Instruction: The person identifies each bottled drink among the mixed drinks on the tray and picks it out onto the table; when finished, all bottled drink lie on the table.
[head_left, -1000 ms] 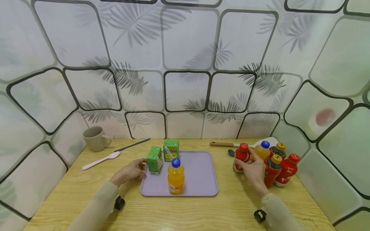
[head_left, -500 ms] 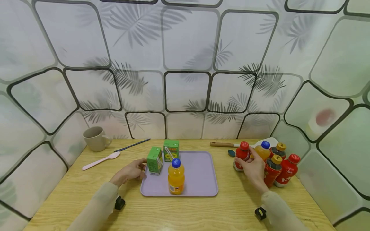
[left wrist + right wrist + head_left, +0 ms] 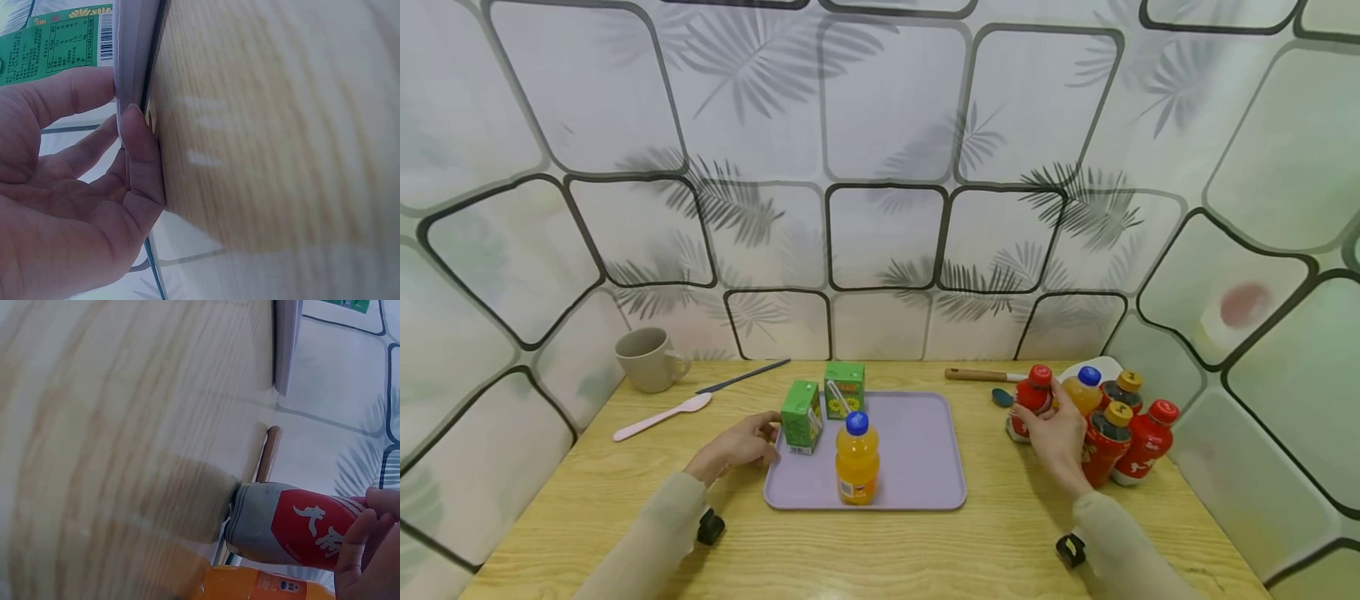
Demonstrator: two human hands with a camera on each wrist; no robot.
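Right hand: fingers curled round the red bottle.
Red bottle: upright, cap up, long axis vertical, at 9 o'clock of the bottle cluster.
Left hand: relaxed, fingers touching the tray edge at 9 o'clock.

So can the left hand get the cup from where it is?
Probably yes. The left hand rests at the tray's left edge, and only bare table and a pink spoon lie between it and the cup, so a reach looks free.
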